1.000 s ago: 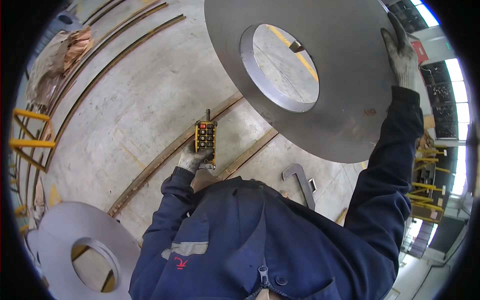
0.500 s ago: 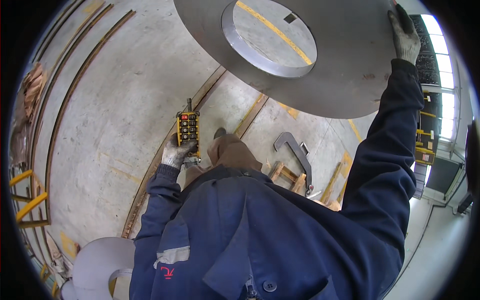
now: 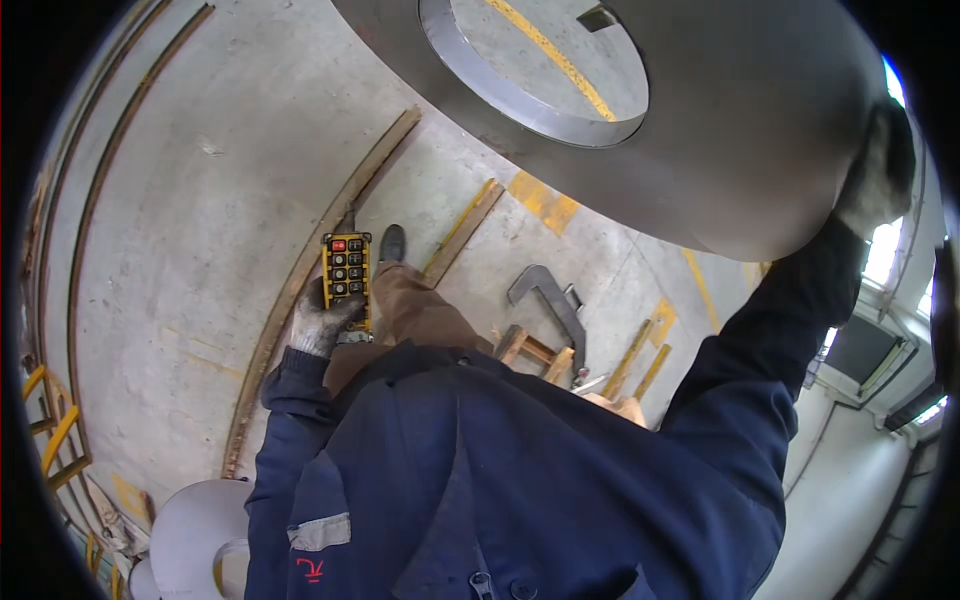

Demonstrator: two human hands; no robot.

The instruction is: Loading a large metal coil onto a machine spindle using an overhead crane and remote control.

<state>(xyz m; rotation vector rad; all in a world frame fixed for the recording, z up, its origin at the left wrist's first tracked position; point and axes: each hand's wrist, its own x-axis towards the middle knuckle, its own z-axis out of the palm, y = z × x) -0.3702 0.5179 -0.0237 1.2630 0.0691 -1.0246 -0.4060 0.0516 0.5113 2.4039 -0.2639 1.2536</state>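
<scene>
Steel ring [image 3: 740,110] ahead and to the right, with the right hand [image 3: 880,170] touching its outer edge.
I see the ring above the floor [image 3: 230,200], and it goes past the upper border of the view, so I cannot tell what supports it. Its visible length runs from upper left to lower right, with the hole [image 3: 500,95] to the left of the right hand. This hand is the nearer one; it is blurred, and I cannot tell if its fingers are bent around the edge or only pressed on it. The left hand [image 3: 322,325] is well apart from the ring, gripping a yellow remote control [image 3: 347,262], whose long axis points forward.
</scene>
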